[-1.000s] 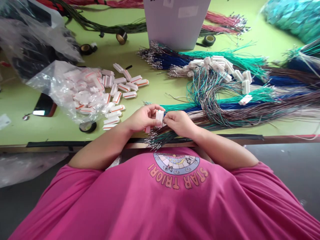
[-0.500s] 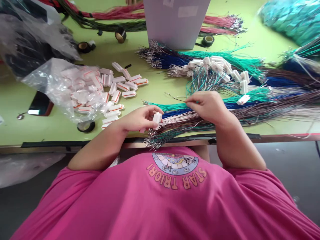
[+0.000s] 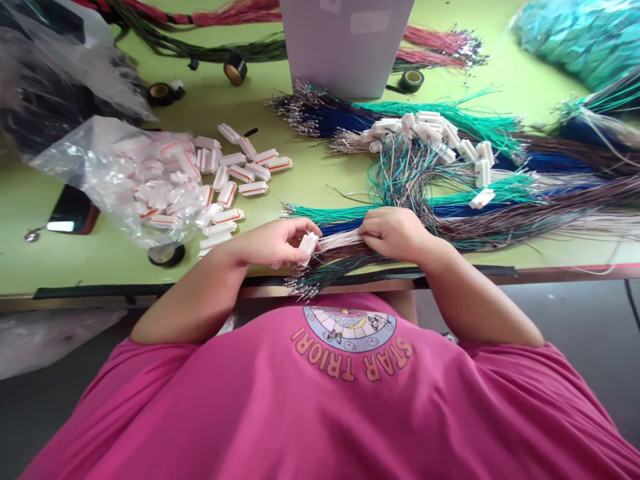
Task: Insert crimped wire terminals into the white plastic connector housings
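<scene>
My left hand (image 3: 277, 241) is closed around a white plastic connector housing (image 3: 309, 247), which sits tilted between thumb and fingers. Just right of it, my right hand (image 3: 393, 233) rests on the wire bundles with its fingers pressed together. Its fingertips are at the white wires (image 3: 337, 240); what they pinch is hidden. Blue wires and green wires (image 3: 325, 212) lie behind these, and dark green wires (image 3: 320, 275) with metal terminals run along the front edge. Behind my right hand is a heap of wired white connectors (image 3: 430, 130).
Loose white housings (image 3: 253, 189) spill from a clear plastic bag (image 3: 100, 167) on the left. A phone (image 3: 74, 210) and tape rolls (image 3: 235, 69) lie around. A grey box (image 3: 347, 50) stands at the back. A bag of turquoise parts (image 3: 580, 40) is at back right.
My right hand has moved down and slightly left, from above the green wires onto the white ones. My left hand still holds the housing, now tilted a little more.
</scene>
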`<action>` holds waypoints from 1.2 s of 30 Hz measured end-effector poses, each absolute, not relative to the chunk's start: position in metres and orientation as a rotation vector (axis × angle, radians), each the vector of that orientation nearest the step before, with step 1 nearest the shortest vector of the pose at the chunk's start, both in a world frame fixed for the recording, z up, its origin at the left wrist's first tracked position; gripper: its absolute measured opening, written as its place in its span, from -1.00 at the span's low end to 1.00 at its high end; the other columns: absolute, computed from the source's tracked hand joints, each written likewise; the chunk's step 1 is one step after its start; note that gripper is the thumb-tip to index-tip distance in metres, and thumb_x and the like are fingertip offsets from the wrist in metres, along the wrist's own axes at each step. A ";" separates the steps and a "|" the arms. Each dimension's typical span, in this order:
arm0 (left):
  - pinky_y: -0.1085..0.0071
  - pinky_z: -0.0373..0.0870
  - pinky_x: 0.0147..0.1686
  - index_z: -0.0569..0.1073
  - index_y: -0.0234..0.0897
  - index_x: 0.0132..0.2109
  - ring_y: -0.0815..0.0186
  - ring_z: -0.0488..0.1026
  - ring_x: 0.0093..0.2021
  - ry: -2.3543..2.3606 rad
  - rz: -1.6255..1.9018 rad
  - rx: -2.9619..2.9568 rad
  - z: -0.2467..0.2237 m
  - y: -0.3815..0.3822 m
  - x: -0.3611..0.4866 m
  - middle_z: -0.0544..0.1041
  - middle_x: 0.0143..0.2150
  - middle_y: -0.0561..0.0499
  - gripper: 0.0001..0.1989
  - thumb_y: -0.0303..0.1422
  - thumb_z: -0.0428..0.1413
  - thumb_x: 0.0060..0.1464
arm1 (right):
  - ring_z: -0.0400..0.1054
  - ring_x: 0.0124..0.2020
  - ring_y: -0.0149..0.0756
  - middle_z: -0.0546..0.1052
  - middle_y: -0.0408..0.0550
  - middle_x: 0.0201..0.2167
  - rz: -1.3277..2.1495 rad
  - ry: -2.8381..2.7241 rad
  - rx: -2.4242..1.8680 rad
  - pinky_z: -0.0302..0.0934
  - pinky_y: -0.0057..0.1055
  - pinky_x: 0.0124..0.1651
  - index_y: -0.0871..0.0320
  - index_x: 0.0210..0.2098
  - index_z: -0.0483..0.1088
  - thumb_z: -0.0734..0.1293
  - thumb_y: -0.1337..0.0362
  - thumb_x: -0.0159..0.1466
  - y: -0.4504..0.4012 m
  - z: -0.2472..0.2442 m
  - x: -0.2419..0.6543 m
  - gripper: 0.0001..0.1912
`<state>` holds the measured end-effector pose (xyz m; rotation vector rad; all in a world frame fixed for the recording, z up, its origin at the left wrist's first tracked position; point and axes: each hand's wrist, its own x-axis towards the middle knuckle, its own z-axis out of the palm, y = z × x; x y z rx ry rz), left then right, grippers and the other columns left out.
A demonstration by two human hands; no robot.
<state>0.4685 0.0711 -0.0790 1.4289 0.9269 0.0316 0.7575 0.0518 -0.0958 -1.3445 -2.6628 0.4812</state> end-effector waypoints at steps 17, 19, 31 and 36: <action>0.56 0.21 -0.72 0.40 -0.31 0.14 0.48 0.31 -0.65 0.962 0.026 1.447 -0.076 0.072 0.468 0.48 -0.42 0.08 -0.45 -0.46 0.26 -0.05 | 0.24 -0.46 -0.36 0.46 -0.11 -0.53 0.700 -2.269 -1.592 0.04 -0.39 -0.30 0.17 -0.48 0.45 0.24 0.31 0.14 0.060 -0.093 0.756 -0.84; 0.56 0.20 -0.72 0.40 -0.30 0.19 0.48 0.30 -0.66 0.967 0.046 1.440 -0.078 0.072 0.468 0.47 -0.43 0.08 -0.42 -0.46 0.25 -0.03 | 0.23 -0.49 -0.38 0.43 -0.16 -0.58 0.871 -2.125 -1.584 0.06 -0.40 -0.32 0.16 -0.50 0.41 0.26 0.27 0.11 0.063 -0.093 0.760 -0.87; 0.58 0.22 -0.71 0.39 -0.29 0.10 0.43 0.38 -0.55 0.904 0.119 1.326 -0.085 0.073 0.472 0.49 -0.35 0.07 -0.47 -0.44 0.28 -0.05 | 0.36 -0.34 -0.38 0.61 -0.06 -0.33 1.061 -2.463 -1.078 0.13 -0.42 -0.21 0.19 -0.21 0.60 0.26 0.32 0.24 0.061 -0.072 0.717 -0.74; 0.56 0.37 -0.50 0.40 -0.27 0.05 0.39 0.52 -0.39 0.878 0.416 1.196 -0.093 0.073 0.472 0.53 -0.29 0.06 -0.47 -0.47 0.33 -0.10 | 0.37 -0.36 -0.41 0.60 -0.09 -0.38 1.086 -2.215 -1.169 0.16 -0.43 -0.21 0.21 -0.26 0.60 0.27 0.29 0.28 0.060 -0.091 0.703 -0.75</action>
